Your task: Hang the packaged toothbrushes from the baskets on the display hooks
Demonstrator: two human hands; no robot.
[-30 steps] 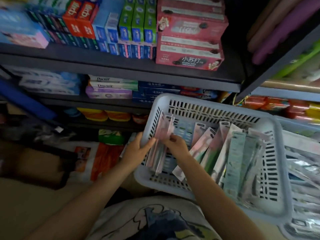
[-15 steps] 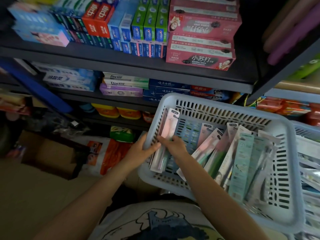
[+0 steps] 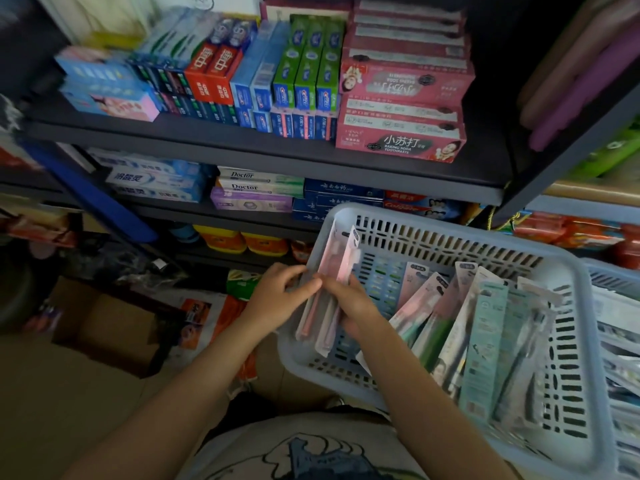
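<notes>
A pale blue slotted basket [image 3: 450,233] sits in front of me, right of centre. It holds several packaged toothbrushes [image 3: 485,337] lying slantwise, pink, green and teal. At the basket's left wall, both hands hold a small bundle of pink packaged toothbrushes [image 3: 332,271] that stands upright. My left hand [image 3: 277,299] grips the bundle from the left. My right hand [image 3: 349,306] holds it from the right, thumb across the front. No display hooks are in view.
Dark shelves [image 3: 277,150] with toothpaste boxes stand ahead and above. A second basket [image 3: 620,282] of packaged items lies at the far right. A cardboard box [image 3: 104,323] and plastic bags sit on the floor at the left.
The pink bundle has risen a little along the basket's left wall, and both hands have closed in around it. The camera has tilted up, showing more of the shelves.
</notes>
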